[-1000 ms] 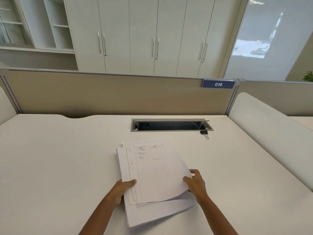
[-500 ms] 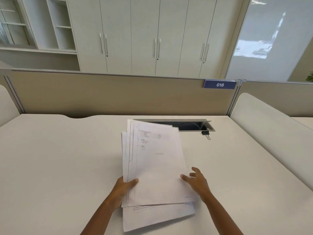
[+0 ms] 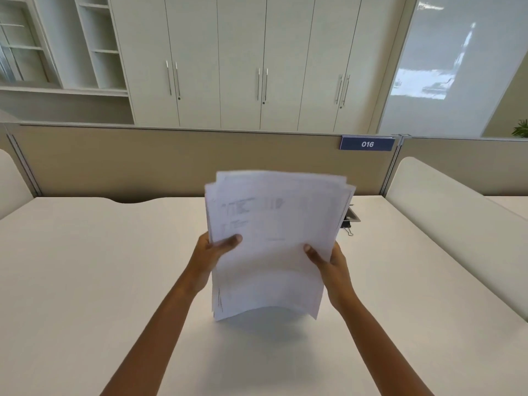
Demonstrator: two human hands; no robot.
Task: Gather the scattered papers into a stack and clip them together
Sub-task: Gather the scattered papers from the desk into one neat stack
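Observation:
A stack of white printed papers (image 3: 274,244) stands nearly upright above the white desk (image 3: 85,281), its bottom edge lifted just off the surface and its sheets loosely aligned and blurred. My left hand (image 3: 211,252) grips the stack's left edge, thumb on the front sheet. My right hand (image 3: 328,261) grips the right edge the same way. A black binder clip (image 3: 347,225) lies on the desk behind the stack's right edge, partly hidden by the papers.
A cable slot (image 3: 353,214) in the desk is mostly hidden behind the papers. A beige partition (image 3: 143,161) with a blue "016" sign (image 3: 367,144) closes the desk's far side. A white rounded divider (image 3: 457,224) borders the right side.
The papers, lying flat and fanned on the desk a second ago, have been lifted and tipped upright. My right hand moved from resting on the sheets to gripping the stack's right edge.

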